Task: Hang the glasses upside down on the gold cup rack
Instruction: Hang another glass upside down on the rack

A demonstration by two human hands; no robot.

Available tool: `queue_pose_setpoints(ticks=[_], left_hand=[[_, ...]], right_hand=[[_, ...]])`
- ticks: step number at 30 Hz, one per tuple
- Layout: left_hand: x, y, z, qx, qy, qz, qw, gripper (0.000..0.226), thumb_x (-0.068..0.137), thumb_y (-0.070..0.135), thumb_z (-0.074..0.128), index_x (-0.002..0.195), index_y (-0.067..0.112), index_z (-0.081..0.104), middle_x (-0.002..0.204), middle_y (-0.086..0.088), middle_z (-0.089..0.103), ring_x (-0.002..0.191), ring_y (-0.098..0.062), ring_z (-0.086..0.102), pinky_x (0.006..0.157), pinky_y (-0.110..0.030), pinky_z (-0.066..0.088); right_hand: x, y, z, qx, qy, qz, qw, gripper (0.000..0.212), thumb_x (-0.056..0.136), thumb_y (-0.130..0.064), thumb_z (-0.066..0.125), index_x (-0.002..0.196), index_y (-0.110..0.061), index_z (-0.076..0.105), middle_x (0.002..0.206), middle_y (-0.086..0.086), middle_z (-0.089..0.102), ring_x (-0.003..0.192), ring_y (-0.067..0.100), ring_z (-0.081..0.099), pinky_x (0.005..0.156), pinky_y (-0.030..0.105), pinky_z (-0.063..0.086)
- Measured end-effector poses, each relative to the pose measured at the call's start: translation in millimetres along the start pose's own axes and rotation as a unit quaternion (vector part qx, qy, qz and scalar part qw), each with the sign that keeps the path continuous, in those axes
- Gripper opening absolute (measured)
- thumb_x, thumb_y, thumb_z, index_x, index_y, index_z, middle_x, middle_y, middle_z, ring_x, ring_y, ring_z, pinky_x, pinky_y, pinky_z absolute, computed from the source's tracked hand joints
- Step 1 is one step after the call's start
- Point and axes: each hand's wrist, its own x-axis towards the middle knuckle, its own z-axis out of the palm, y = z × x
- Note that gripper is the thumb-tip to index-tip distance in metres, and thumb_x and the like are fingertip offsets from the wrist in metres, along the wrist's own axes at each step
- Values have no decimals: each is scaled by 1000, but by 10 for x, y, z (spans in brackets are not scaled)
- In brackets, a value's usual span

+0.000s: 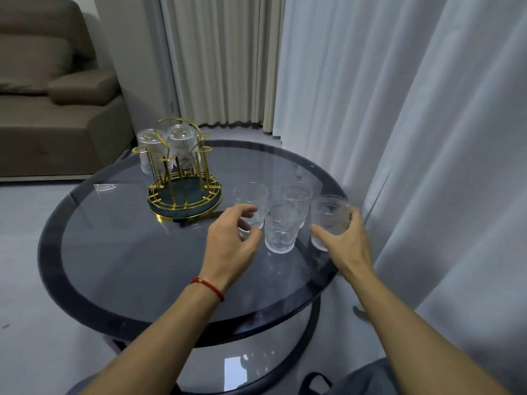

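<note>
The gold cup rack [185, 201] stands on the round glass table [119, 252], left of centre, with two ribbed glasses [182, 143] hanging upside down on its far posts. Three clear glasses stand upright in a cluster: one at the back left [251, 195], one behind [298, 192] and one in front [282, 226]. My right hand [342, 240] is wrapped around a fourth glass [329, 215] at the table's right edge, blurred. My left hand [231, 240], with a red bracelet on the wrist, hovers with fingers apart just in front of the back-left glass.
White curtains [427, 138] hang close against the table's right side. A brown sofa [51, 95] sits at the far left. A lower glass shelf [242, 366] lies under the tabletop.
</note>
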Motion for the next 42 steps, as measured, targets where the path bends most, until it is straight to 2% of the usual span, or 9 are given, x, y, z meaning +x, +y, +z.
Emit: queue_pose_setpoints(ticks=[4,7,12,18,22,25,29,34,42], left_hand=[[31,83,-27,-149,-74,-71,984,34,91,21,71,124,18,61,113,-5,66,94,-20,69,65,-37,64],[44,172,-69,-328,-159,-130,922,64,86,40,75,142,26,47,131,-4,58,110,-25,68,71,-44,64],[131,143,-260,-347,-145,-138,916,68,74,36,86,135,39,55,128,-10,62,114,-27,66,84,-54,61],[293,-127,-533,-499,-114,-173,841,65,74,22,83,133,18,57,115,-6,73,111,-33,68,80,-49,59],[379,-387,-570,-527,-122,-172,823,66,81,19,78,141,17,50,127,-12,67,119,-35,63,89,-52,57],[420,-645,-602,-422,-113,-167,884,52,89,46,66,138,33,56,135,-1,64,124,-21,61,92,-48,56],[340,-1157,-573,15,23,-130,991,29,92,45,55,117,36,67,133,6,62,130,-14,51,106,-41,45],[277,-1538,-419,275,-54,-101,955,75,94,53,49,158,33,15,169,-1,-8,154,-22,-4,124,-50,14],[300,-1625,-350,332,-101,-113,931,80,90,65,26,159,34,1,170,-1,-4,152,-17,-18,123,-55,9]], right_hand=[[-50,-213,-169,35,77,-115,990,85,66,-60,83,140,-45,43,125,-4,45,109,10,51,94,22,46],[-213,-478,-150,12,11,-234,972,93,67,-65,83,148,-44,44,123,-4,44,107,2,48,90,3,41],[-446,-866,77,-132,-77,-397,905,98,75,-61,82,158,-34,37,131,8,42,115,20,54,87,36,61],[-485,-1102,271,73,-214,-163,960,85,86,-85,42,158,-45,23,154,-5,44,135,14,51,113,44,44],[-466,-1308,468,101,-234,-126,959,65,93,-74,44,151,-47,33,133,4,67,109,21,70,98,47,53],[-373,-1414,535,61,-189,-153,968,57,98,-60,55,149,-43,39,128,1,67,107,19,67,95,40,52],[-88,-1564,542,41,-114,-166,979,60,96,-54,60,151,-40,41,133,-7,57,119,14,52,97,35,39],[563,-1855,840,44,-94,-98,990,71,92,-57,61,151,-28,35,149,5,51,124,31,62,102,48,52],[1417,-2279,1411,-2,-104,-118,988,73,93,-49,62,152,-14,38,149,11,52,121,29,55,80,25,41]])
